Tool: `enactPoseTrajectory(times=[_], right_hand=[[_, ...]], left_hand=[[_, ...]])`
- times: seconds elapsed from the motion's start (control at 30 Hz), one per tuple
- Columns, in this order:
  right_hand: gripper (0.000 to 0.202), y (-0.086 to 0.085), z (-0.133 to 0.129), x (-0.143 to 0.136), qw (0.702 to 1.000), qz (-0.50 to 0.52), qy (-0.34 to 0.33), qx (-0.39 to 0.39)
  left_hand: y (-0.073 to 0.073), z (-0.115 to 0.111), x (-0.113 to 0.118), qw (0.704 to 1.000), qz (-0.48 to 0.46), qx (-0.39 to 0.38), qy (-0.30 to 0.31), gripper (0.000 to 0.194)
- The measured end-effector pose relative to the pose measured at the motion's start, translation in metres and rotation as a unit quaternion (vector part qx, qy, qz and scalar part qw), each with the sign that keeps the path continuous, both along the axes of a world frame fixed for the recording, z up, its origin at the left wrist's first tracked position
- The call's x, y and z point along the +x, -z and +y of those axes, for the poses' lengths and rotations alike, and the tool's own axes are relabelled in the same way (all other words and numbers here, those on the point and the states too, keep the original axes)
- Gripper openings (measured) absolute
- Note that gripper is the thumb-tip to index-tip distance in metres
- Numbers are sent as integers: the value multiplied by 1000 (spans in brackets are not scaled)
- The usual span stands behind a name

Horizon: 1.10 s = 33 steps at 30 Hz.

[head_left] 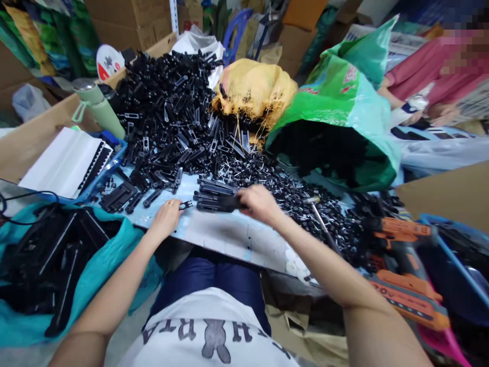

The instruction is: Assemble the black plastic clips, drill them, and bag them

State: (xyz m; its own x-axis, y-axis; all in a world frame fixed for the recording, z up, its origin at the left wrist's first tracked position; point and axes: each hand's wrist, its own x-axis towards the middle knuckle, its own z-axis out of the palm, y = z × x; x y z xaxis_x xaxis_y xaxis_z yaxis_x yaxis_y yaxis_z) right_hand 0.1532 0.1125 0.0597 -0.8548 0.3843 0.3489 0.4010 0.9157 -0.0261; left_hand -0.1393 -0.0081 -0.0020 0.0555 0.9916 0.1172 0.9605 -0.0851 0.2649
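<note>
Near the table's front edge, my left hand [167, 218] is closed on a small black forked part [185, 205] that sticks out to the right of its fingers. My right hand [260, 203] pinches the end of a black part [225, 203], blurred by motion, which lies over or beside several long black parts [216, 187] set side by side. Behind both hands spreads a large heap of black plastic parts [164, 112]. Small black pieces with thin metal pins [244, 171] are strewn behind and to the right of my right hand.
A blue basket [121, 153] with white sheets and a green bottle [101, 109] stand left. Beyond are a yellow mesh sack [255, 86] and an open green sack [336, 102]. An orange power drill [405, 229] lies right. Teal bag [126, 244] at front left; another person sits at back right.
</note>
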Motion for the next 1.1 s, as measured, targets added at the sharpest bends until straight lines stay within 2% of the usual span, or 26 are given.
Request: enactPoseTrajectory(times=[0.07,0.13,0.2,0.3,0.33,0.4,0.47,0.53,0.57,0.63,0.67,0.7,0.73,0.77,0.87,0.9,0.93,1.0,1.03,1.1], right_hand=[[22,20,-51,19,993,-101,-62,2],[38,38,-84,41,985,-154,-69,-20],[51,46,-101,62,982,-177,-37,-52],[59,40,-109,85,979,-188,37,-71],[57,36,-111,88,977,-185,76,-70],[50,28,-116,86,962,-167,203,-75],[55,27,-122,75,922,-147,344,-104],[70,32,-127,60,881,-138,426,-153],[69,36,-127,53,875,-130,430,-180],[56,44,-126,41,889,-64,385,-239],[50,47,-125,36,895,-3,349,-279],[47,48,-123,31,888,74,315,-327],[46,49,-122,27,864,154,287,-384],[48,48,-122,22,823,228,270,-445],[57,43,-123,7,674,376,258,-581],[60,41,-125,2,640,402,255,-603],[62,39,-126,-2,619,421,252,-614],[63,36,-126,-6,609,440,250,-611],[64,35,-126,-5,619,437,248,-603],[62,34,-123,1,669,408,234,-576]], left_hand=[[-2,-7,15,997,-58,24,33,27],[-3,-13,33,993,-93,31,69,31],[-3,-17,52,989,-111,15,100,32],[-3,-20,76,984,-128,-18,121,30],[-3,-20,82,983,-135,-28,121,30],[-4,-20,92,981,-156,-39,112,31],[-7,-21,101,979,-178,-38,92,32],[-11,-22,108,976,-203,-30,75,34],[-13,-23,111,973,-218,-28,69,33],[-18,-25,117,965,-253,-28,62,28],[-20,-26,119,961,-271,-31,55,26],[-23,-27,121,956,-289,-34,47,26],[-26,-28,123,951,-306,-37,40,28],[-29,-28,125,945,-322,-39,36,31],[-35,-28,129,927,-367,-45,63,39],[-36,-27,131,920,-381,-50,79,40],[-37,-27,132,913,-395,-52,91,40],[-36,-25,134,904,-413,-36,102,39],[-36,-25,134,905,-414,-17,99,38],[-37,-24,135,912,-398,16,94,38]])
